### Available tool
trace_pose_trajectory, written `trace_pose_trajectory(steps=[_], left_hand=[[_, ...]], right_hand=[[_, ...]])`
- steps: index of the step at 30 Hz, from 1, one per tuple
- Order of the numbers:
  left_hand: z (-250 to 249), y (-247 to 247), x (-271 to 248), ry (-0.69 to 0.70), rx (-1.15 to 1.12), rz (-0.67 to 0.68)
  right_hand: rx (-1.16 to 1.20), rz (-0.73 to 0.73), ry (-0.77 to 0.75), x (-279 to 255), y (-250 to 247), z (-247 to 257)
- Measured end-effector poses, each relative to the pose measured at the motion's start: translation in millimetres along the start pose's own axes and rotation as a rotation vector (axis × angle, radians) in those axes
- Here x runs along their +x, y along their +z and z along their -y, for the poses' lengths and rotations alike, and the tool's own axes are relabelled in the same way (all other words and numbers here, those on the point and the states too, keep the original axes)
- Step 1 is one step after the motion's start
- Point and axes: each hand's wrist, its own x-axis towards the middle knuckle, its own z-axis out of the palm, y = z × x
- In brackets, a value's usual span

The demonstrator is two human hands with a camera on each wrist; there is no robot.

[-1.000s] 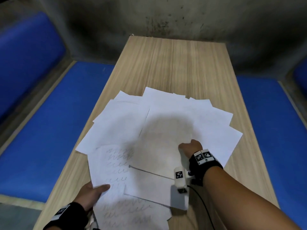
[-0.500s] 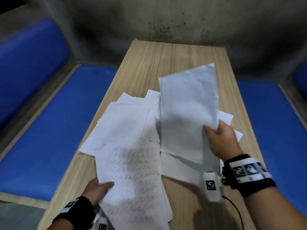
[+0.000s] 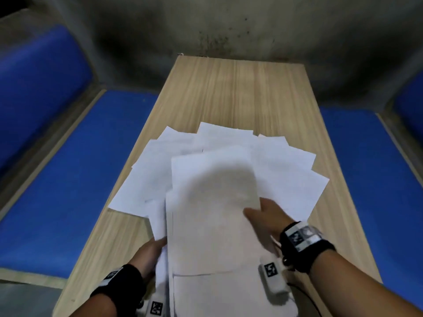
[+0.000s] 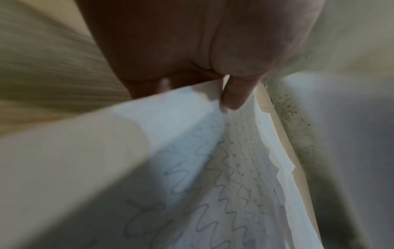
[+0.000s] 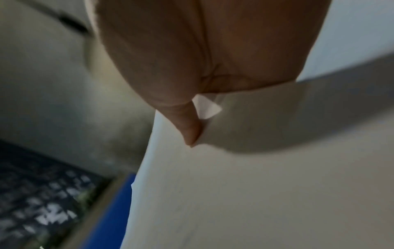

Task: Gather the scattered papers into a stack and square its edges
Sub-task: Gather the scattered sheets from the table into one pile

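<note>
Several white papers (image 3: 286, 175) lie fanned out across the middle of the wooden table (image 3: 240, 92). A blank sheet (image 3: 210, 213) lies on top of the near pile, slightly blurred. My right hand (image 3: 263, 213) pinches its right edge, and the right wrist view shows the thumb (image 5: 192, 131) on top of the sheet (image 5: 255, 185). My left hand (image 3: 155, 247) grips the pile's left edge. In the left wrist view its thumb (image 4: 232, 96) pinches sheets covered in wavy pencil scribbles (image 4: 234, 168). The blank sheet hides those scribbled sheets in the head view.
The narrow table runs away from me to a stained grey wall (image 3: 229, 26). Blue cushioned benches flank it on the left (image 3: 80, 179) and on the right (image 3: 377, 179). The fan of papers reaches close to both long table edges.
My right hand picked a blank sheet out of the spread, lifted it, swung it left and brought it down over the scribbled sheets. My left hand kept hold of the pile's left edge.
</note>
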Motion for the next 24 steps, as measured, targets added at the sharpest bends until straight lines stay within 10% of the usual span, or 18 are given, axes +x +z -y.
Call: trace_pose_trajectory(steps=[8, 15, 24], left_hand=[[5, 6, 8, 0.013, 0.114, -0.122], [12, 5, 11, 0.081, 0.122, -0.198], [14, 2, 19, 0.085, 0.081, -0.161]], right_hand=[[-0.602, 0.214, 0.079, 57, 53, -58], [-0.384, -0.33, 0.169, 119, 4, -23], [-0.379, -0.096, 0.299, 170, -2, 5]])
